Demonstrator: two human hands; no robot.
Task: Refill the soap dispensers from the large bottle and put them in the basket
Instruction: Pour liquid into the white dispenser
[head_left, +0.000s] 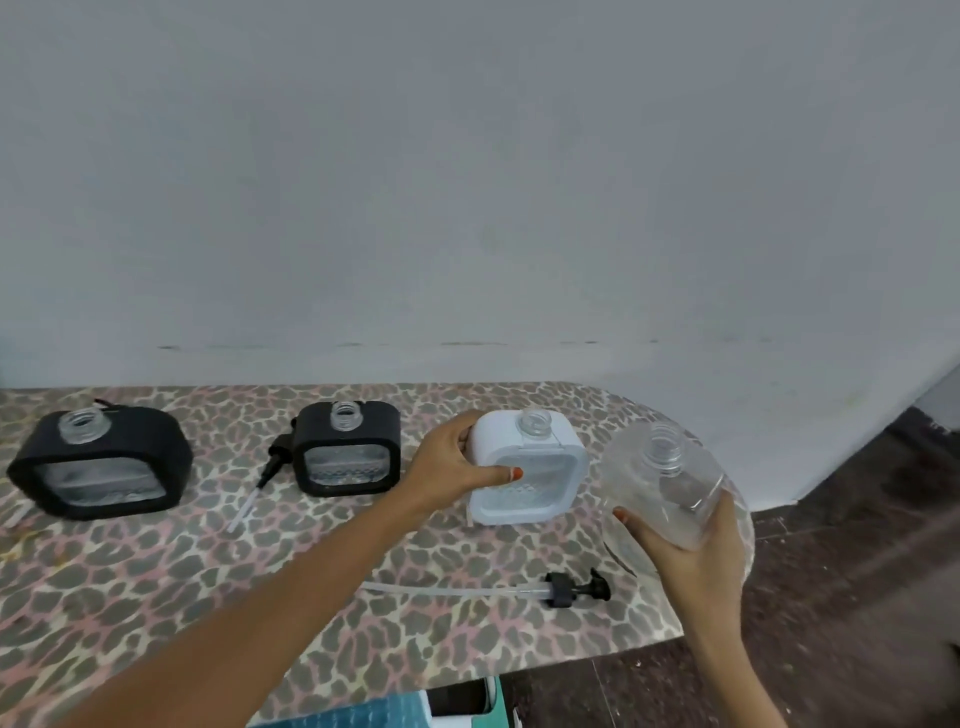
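Leopard-print tabletop (156, 571) against a grey wall, my left hand (452, 462) gripping the uncapped white dispenser (540, 467) standing there, my right hand (691, 551) curled round the large clear bottle (660, 478), tilted just right of it, smaller black dispenser (347, 452) and bigger black dispenser (98, 467) further left, loose pump (576, 590) lying nearer me.

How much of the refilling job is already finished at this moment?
Done: the two black dispensers and the white dispenser stand open, pumps off. In hand: the left hand grips the white one; the right hand holds the large bottle beside it, not pouring yet. Left: filling, recapping, storing.
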